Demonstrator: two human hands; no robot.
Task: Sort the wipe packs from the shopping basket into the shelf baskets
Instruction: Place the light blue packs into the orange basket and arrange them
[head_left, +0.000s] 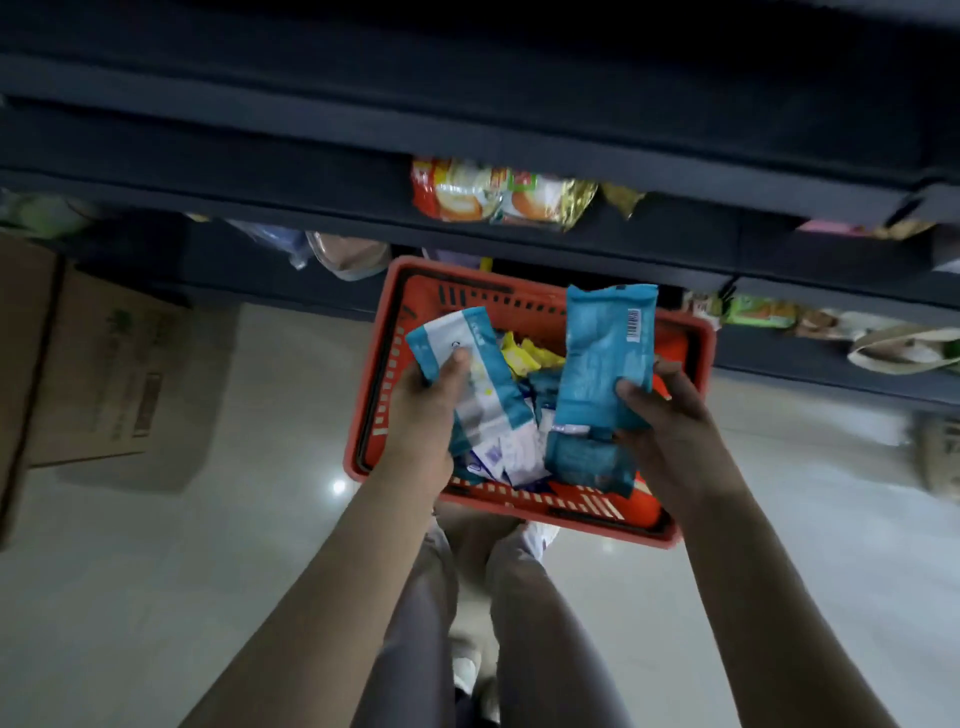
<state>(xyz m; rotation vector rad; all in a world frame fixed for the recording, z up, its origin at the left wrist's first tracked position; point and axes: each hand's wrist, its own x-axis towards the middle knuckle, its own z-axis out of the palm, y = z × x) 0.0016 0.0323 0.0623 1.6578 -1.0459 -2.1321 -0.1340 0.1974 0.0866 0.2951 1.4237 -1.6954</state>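
A red shopping basket stands on the floor in front of my feet. Over it my left hand grips a teal and white wipe pack, thumb on its face. My right hand holds an upright teal wipe pack with a barcode near its top. Below that, another teal pack sits at my right hand; whether the hand also holds it I cannot tell. Inside the basket lie more packs: yellow ones and white and purple ones.
Dark shelves run across the top, with orange and gold snack bags on one level and green packets lower right. A cardboard box stands on the floor at left. Pale tiled floor surrounds the basket.
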